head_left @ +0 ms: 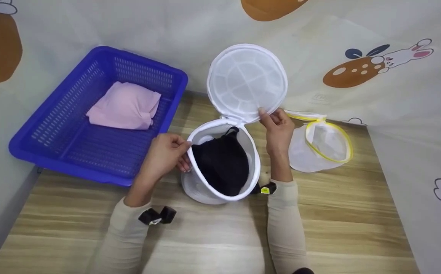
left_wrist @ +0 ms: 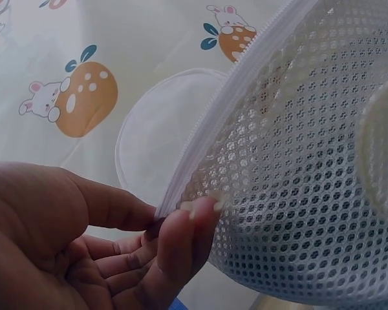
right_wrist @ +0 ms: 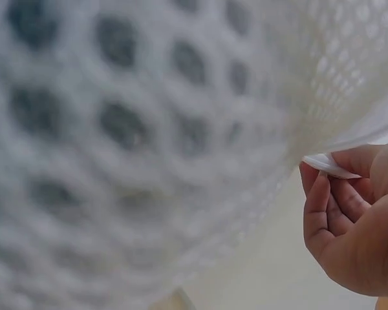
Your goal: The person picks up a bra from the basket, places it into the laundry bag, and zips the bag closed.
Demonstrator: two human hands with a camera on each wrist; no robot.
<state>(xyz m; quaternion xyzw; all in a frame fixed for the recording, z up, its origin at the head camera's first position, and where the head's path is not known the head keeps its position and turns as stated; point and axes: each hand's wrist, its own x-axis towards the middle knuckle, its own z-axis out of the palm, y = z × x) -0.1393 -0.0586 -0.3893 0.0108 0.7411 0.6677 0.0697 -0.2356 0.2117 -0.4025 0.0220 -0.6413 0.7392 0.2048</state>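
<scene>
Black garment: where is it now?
In the head view, the black garment sits near the centre, inside the white-rimmed bag below its open lid, with the blue basket to the left and the yellow-rimmed bag to the right.

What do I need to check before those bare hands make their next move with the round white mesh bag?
1. Black fabric garment inside the round white mesh bag: ok, within the white rim.
2. Round white mesh lid open: ok, tipped back off the opening.
3. Right hand holding the lid: ok, pinching its edge.
4. Left hand holding the bag: ok, pinching its rim.
5. Thin black strap clear of the rim: cannot tell.
</scene>
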